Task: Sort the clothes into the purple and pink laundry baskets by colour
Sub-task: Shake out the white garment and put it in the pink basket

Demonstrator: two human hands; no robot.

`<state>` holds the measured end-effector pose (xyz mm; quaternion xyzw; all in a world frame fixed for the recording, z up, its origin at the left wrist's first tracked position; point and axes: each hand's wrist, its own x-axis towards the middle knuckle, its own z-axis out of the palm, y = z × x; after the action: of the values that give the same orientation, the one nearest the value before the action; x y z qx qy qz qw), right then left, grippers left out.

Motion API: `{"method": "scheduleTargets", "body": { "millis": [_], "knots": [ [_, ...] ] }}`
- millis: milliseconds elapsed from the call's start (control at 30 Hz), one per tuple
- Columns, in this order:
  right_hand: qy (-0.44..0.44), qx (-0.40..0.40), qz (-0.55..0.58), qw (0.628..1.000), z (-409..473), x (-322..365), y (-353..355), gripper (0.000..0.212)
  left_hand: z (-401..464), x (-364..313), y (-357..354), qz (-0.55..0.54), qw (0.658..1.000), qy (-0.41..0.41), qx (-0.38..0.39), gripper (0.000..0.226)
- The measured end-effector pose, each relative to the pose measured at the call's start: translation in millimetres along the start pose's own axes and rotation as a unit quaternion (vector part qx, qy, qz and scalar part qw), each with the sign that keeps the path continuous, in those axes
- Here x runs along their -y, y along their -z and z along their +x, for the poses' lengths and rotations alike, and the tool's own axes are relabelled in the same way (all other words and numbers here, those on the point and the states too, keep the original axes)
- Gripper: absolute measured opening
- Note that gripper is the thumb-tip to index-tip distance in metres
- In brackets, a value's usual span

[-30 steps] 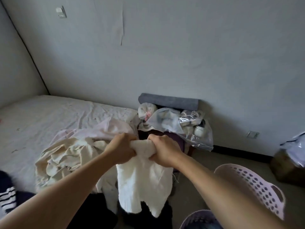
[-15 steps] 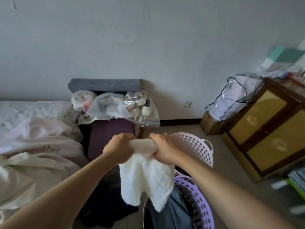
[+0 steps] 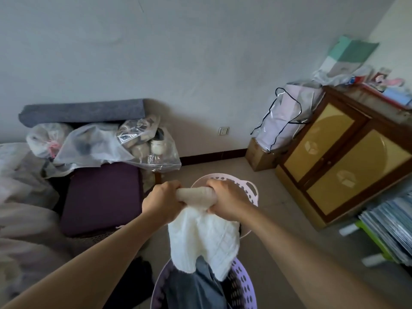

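I am gripping the white knit sweater [image 3: 204, 237] by its bunched top edge, left hand [image 3: 163, 202] and right hand [image 3: 226, 200] both curled tight around it, so that it is hanging clear above the purple basket [image 3: 244, 286], level with the pink basket [image 3: 250, 188], presumably its destination.

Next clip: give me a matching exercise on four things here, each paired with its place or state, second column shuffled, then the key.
Things:
1. white knit garment
2. pink basket
3. purple basket
4. wooden cabinet

Places or states:
A. against the wall on the right
B. nearest the camera, grey clothing inside
C. gripped by left hand and right hand
D. on the floor beyond the hands

Pairs: 1-C, 2-D, 3-B, 4-A
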<state>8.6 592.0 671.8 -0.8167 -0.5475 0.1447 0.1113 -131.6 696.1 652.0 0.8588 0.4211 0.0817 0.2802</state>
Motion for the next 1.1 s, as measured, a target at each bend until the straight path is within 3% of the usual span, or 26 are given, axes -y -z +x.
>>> {"method": "scheduleTargets", "body": {
  "millis": [167,567,700,833,1100],
  "knots": [
    [-0.015,-0.010,0.002,1.000,26.6,-73.1,9.6,0.046,49.7,-46.9,-49.8,0.004,1.000,0.003,-0.013,0.023],
    [-0.050,-0.087,0.017,0.995,97.2,-190.0,-12.3,0.029,152.2,-101.0,-134.5,0.013,0.999,0.001,-0.039,0.027],
    [-0.036,-0.135,0.014,0.990,115.3,-213.8,-27.1,0.032,179.1,-100.7,-157.7,-0.020,1.000,-0.007,-0.012,0.033],
    [-0.060,-0.095,0.030,0.993,119.6,-224.1,-49.8,0.042,184.5,-94.3,-176.8,-0.012,0.999,0.017,0.040,0.054],
    [-0.089,-0.018,0.054,0.994,107.9,-212.9,-77.5,0.050,161.2,-79.7,-183.8,-0.073,0.989,0.097,0.086,0.054]
  ]
}}
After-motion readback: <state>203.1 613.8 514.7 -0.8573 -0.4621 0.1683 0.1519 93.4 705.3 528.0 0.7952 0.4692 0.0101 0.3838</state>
